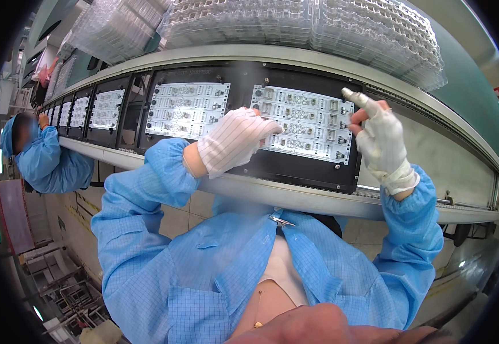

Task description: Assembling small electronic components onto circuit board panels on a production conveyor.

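On the white circuit panel point(304, 123), your left hand point(235, 140) lies flat with fingers loosely extended, steadying the board in its black carrier point(295, 169). Your right hand point(382, 137) pinches a small component at the panel's right edge, forefinger raised. Beside it, a second panel point(187, 110); clear trays point(329, 26) stacked above; a co-worker point(48, 157) far left

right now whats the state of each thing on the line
left hand: gloved, flat on the nearer circuit panel
right hand: gloved, fingertips pinched at that panel's right edge
nearer circuit panel: lying in a black carrier
second circuit panel: in its carrier, untouched
clear trays: stacked on the shelf above
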The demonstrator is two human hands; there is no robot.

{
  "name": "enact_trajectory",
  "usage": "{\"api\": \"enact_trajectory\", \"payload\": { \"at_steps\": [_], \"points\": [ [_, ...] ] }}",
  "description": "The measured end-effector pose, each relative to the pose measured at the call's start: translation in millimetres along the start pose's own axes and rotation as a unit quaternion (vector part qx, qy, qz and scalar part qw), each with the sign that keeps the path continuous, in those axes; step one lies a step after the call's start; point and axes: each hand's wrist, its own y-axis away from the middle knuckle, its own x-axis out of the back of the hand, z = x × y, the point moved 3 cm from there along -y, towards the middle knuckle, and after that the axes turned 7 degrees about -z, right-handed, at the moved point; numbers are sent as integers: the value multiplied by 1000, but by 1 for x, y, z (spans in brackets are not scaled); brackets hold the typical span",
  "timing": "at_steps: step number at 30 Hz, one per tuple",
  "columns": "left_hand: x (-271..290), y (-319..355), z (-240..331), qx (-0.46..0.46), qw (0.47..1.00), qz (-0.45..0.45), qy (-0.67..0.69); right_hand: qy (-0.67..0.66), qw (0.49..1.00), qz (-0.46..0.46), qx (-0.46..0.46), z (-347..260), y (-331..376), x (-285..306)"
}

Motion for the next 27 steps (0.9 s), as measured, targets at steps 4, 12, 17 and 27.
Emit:
{"api": "enact_trajectory", "payload": {
  "at_steps": [4,12,17,27],
  "points": [
    [-4,-9,-1,-28,998,-30,-50,-20,999,-32,29,3,16,-16],
    [-17,-4,5,-22,995,7,-100,-55,996,-64,-41,7,33,-29],
    [4,3,1,3,999,44,28,3,998,-70,10,11,35,-39],
    [3,13,-15,11,981,189,26,91,989,-102,53,0,34,-48]
  ]
}}
